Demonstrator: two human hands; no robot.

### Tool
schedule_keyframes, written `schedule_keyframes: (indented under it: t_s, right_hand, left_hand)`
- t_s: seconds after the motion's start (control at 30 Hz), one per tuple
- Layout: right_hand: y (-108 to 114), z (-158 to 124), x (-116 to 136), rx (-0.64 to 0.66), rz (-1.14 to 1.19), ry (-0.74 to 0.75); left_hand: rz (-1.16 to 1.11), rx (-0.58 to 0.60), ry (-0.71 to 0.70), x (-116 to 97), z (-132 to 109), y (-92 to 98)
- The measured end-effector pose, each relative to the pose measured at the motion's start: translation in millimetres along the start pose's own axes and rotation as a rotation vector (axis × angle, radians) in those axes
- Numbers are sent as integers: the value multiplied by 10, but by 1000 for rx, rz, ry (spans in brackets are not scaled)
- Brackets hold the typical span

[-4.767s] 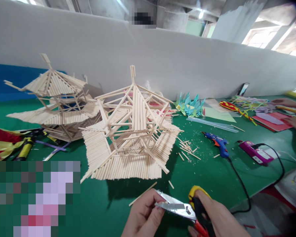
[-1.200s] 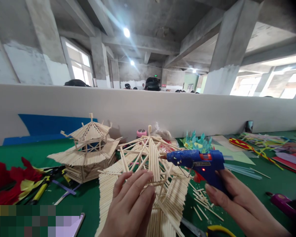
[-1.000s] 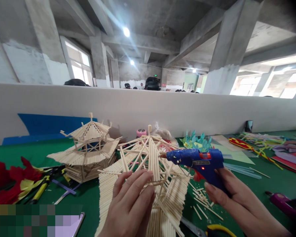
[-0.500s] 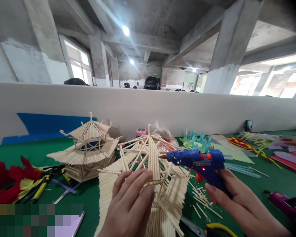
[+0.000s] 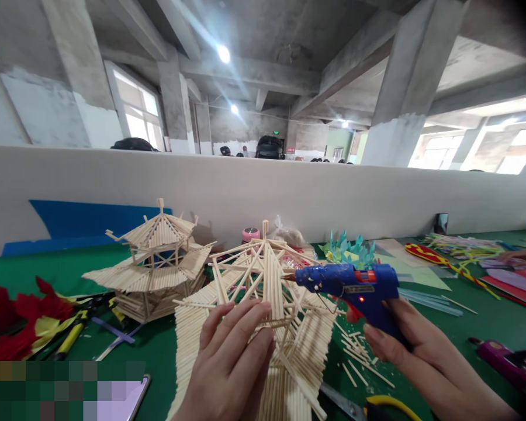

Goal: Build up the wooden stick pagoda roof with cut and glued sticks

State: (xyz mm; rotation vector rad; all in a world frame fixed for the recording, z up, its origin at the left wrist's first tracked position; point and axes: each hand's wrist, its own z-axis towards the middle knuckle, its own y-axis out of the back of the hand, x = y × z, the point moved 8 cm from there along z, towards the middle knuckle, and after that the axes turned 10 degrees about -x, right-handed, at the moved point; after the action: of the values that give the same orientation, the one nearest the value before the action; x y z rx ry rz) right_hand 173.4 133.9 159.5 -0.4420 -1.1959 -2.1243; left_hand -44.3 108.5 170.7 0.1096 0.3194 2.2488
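A pavilion model (image 5: 272,292) of thin wooden sticks stands right in front of me. Its upper roof is an open frame, with a strip of sticks laid down the front. My left hand (image 5: 232,356) is closed at the front of that roof, fingers pressed together on the sticks; the fingertips are partly hidden. In my right hand (image 5: 421,351) is a blue hot glue gun (image 5: 346,279) with a red light lit. Its nozzle points left, at the right edge of the stick strip; whether it touches cannot be made out.
A second stick pavilion (image 5: 158,269) stands at the left. Loose stick pieces (image 5: 363,354) and scissors (image 5: 390,403) lie at the right, near a purple tool (image 5: 504,356). Glue sticks (image 5: 429,301) lie behind. Red fabric (image 5: 13,327) is far left. Another person's hand (image 5: 523,257) shows far right.
My hands, the glue gun and the pavilion look nearly unmoved. At the far right, the other person's hand has shifted slightly.
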Motion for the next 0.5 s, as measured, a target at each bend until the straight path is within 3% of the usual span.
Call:
schedule_keyframes:
  t_s: [0.3,0.5]
  right_hand:
    - [-36,-87,-39,81,14,-3]
    - [-38,-121,-39,66,39,-4]
  left_hand:
    - [-15,33,10,-8,15,8]
    - [7,114,-70,-36,11,-17]
